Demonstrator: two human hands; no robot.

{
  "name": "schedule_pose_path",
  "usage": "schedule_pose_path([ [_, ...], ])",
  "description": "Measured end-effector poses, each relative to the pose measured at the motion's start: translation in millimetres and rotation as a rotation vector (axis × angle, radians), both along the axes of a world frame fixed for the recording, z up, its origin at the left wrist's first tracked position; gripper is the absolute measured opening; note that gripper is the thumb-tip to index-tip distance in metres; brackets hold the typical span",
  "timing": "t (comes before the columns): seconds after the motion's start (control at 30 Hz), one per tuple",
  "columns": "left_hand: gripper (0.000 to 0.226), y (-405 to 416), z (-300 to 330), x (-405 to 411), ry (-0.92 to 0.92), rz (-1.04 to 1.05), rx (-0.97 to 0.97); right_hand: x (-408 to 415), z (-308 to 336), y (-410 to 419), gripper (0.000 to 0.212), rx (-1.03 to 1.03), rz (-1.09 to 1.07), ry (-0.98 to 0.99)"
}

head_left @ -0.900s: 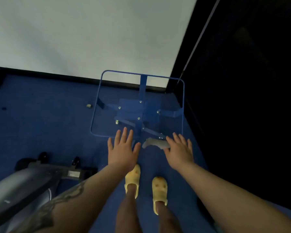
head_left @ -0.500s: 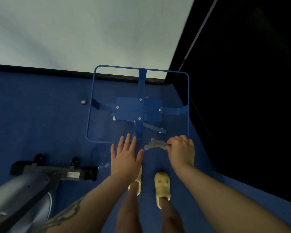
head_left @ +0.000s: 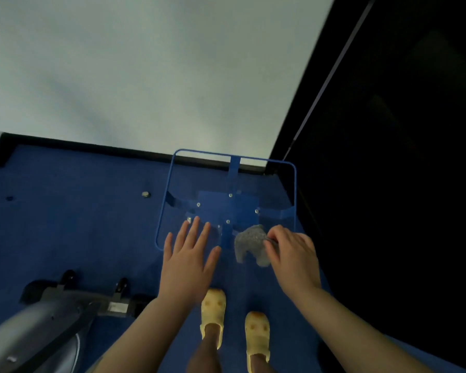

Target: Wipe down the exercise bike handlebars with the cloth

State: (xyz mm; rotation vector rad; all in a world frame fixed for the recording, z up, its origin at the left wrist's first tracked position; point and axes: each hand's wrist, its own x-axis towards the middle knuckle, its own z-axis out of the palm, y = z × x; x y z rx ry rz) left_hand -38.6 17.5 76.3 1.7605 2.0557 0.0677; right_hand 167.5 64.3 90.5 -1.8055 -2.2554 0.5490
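A small grey cloth (head_left: 249, 244) hangs crumpled from my right hand (head_left: 293, 259), whose fingers pinch its right edge just above a glass-topped table with a blue frame (head_left: 170, 181). My left hand (head_left: 190, 259) is held flat with its fingers spread, over the near left part of the glass, holding nothing. The grey base of the exercise bike (head_left: 51, 316) shows at the lower left. Its handlebars are out of view.
The floor is blue carpet, with a white wall behind and a dark panel on the right. My feet in yellow shoes (head_left: 213, 313) stand just short of the table. A small metal object (head_left: 145, 194) lies on the carpet left of the table.
My right hand closed on the cloth and lifted it off the glass, so it now hangs bunched. The view has shifted and my left hand stays spread.
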Motion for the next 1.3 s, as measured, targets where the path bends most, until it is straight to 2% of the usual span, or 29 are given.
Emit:
schedule_pose_path([
  [0.27,0.069,-38,136,-33,0.017,0.256,0.297,-13,122,13,0.014,0.276,0.008,0.345],
  [0.5,0.061,-127,209,-36,0.033,0.645,0.477,-62,178,-2,0.015,0.240,0.143,0.577],
  [0.77,0.053,-252,237,-33,0.146,1.003,0.580,-149,206,-78,0.012,0.161,0.570,0.715],
  [0.93,0.053,-321,249,-38,0.216,1.175,0.600,-190,222,-144,0.011,0.087,0.755,0.765],
  [1.13,0.055,-389,256,-51,0.229,1.288,0.629,-219,232,-214,0.013,0.054,0.902,0.803],
  [1.3,0.055,-446,258,-74,0.189,1.287,0.647,-242,236,-273,0.012,0.088,0.915,0.835],
])
